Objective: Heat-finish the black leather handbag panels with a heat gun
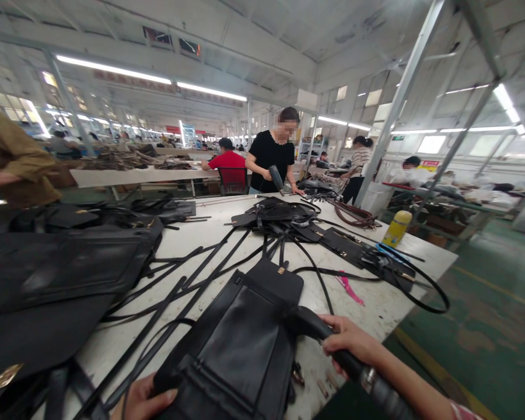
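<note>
Left hand (145,399): thumb on top, gripping near end of black bag (240,326). Right hand (349,339): closed around handle of black tool (310,324), nozzle at bag's right edge. Bag on white surface (376,312); stacked bags (79,268) left.

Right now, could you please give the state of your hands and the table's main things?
Left hand: gripping the black bag
Right hand: closed around the black tool
Black tool: held, head at the bag's edge, contact unclear
Black bag: lying down, flap apparently open
Yellow bottle: standing upright
Brown straps: gathered in loops
Pink strip: lying loose
</note>
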Motion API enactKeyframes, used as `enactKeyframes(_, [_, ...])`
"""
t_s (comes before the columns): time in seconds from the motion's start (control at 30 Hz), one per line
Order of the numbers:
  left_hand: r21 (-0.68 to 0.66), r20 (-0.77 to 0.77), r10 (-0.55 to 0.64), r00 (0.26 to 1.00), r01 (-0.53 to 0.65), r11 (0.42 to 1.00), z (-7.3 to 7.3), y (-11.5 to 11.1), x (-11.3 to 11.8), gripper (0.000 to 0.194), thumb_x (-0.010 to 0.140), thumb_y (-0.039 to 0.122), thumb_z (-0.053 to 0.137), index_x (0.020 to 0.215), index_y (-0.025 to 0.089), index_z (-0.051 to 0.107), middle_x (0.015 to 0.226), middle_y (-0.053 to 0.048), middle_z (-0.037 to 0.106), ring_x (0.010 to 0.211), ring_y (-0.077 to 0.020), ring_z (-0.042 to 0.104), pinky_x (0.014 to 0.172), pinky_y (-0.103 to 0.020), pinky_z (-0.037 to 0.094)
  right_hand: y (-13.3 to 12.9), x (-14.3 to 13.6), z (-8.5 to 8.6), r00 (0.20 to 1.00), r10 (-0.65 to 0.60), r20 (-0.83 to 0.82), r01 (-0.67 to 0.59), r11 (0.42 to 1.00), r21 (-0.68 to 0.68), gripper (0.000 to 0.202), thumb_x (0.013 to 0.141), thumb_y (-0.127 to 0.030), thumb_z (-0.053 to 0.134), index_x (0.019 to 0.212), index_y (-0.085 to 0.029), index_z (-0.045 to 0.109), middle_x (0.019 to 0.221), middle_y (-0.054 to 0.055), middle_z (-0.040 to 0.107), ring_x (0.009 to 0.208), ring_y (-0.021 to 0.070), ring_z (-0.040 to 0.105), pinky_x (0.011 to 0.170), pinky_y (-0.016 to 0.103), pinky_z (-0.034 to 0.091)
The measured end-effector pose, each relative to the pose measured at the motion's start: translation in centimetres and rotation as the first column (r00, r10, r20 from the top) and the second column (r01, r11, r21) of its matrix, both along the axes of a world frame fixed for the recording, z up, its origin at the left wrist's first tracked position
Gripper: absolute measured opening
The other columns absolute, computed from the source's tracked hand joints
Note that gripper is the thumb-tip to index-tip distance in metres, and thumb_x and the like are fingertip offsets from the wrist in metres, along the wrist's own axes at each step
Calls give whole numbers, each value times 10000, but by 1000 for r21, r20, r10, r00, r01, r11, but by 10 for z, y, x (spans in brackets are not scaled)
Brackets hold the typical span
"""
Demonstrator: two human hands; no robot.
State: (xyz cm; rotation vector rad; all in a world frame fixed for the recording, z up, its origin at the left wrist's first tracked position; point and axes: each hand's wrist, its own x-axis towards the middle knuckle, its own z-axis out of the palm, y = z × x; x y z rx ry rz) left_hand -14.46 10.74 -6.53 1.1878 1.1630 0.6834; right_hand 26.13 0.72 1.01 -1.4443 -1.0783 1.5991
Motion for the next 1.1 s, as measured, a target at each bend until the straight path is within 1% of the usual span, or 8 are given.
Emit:
enactKeyframes(0.17, [-13, -16, 40, 999, -40, 999, -1, 3, -1, 279, 464, 379, 739, 623, 164, 658, 586, -17, 666, 567, -210, 591, 526, -274, 442, 39, -11, -25, 995, -99, 4, 99, 994, 51, 644, 603, -276, 554, 1211, -160, 374, 603, -23, 588, 401, 145, 573, 342, 223, 442])
enactKeyframes(0.3, [-102, -54, 65, 996, -71, 992, 7, 0, 4, 277, 471, 375, 743, 620, 167, 637, 574, -6, 663, 545, -194, 589, 526, -272, 450, 61, -27, -24, 981, -193, 4, 190, 970, 149, 662, 638, -282, 550, 1254, -211, 317, 606, -58, 558, 432, 119, 563, 385, 213, 451])
enactKeyframes(0.43, [-103, -26, 113, 993, -115, 988, 14, -6, 9, 248, 490, 344, 739, 616, 166, 622, 567, 7, 659, 530, -177, 582, 513, -260, 439, 31, -36, 5, 991, -132, -6, 131, 978, 164, 710, 619, -200, 588, 1276, -240, 323, 584, -63, 561, 420, 127, 557, 377, 220, 450])
enactKeyframes(0.53, [-92, -40, 106, 994, -109, 990, 16, -8, 11, 255, 503, 347, 731, 629, 154, 622, 573, 1, 660, 526, -183, 582, 500, -264, 430, -16, -39, 31, 985, 145, -89, -147, 989, -18, 721, 609, -140, 581, 1285, -226, 346, 608, -27, 615, 406, 114, 545, 367, 193, 428])
enactKeyframes(0.6, [-78, -43, 105, 994, -108, 991, 15, -8, 10, 256, 508, 357, 726, 619, 153, 617, 547, 3, 648, 506, -179, 573, 488, -262, 422, -42, -43, 40, 958, 231, -169, -249, 964, -94, 706, 569, -87, 579, 1242, -239, 429, 730, -11, 646, 504, 105, 569, 418, 158, 420])
enactKeyframes(0.7, [-46, -59, 119, 991, -122, 991, 10, -6, 8, 268, 492, 363, 731, 622, 158, 618, 548, 6, 643, 516, -182, 572, 495, -262, 425, -56, -54, 35, 945, 244, -218, -267, 960, -85, 675, 485, 4, 562, 1115, -238, 571, 874, -29, 639, 731, 109, 564, 527, 108, 398])
enactKeyframes(0.93, [-30, -106, 97, 990, -101, 994, 6, -5, 5, 312, 483, 382, 726, 656, 145, 619, 583, -20, 657, 540, -198, 586, 506, -277, 445, -31, -83, 9, 945, 242, -221, -267, 960, -90, 729, 520, -40, 589, 1217, -217, 464, 667, -48, 586, 376, 21, 420, 340, 110, 307])
enactKeyframes(1.1, [232, -378, 108, 919, -19, 972, 40, 32, 7, 290, 484, 374, 696, 665, 154, 643, 620, -21, 671, 623, -240, 609, 582, -314, 471, -25, -84, 6, 983, 152, -105, -156, 987, -32, 778, 586, -81, 553, 1306, -241, 306, 713, -27, 611, 382, 64, 511, 358, 160, 421])
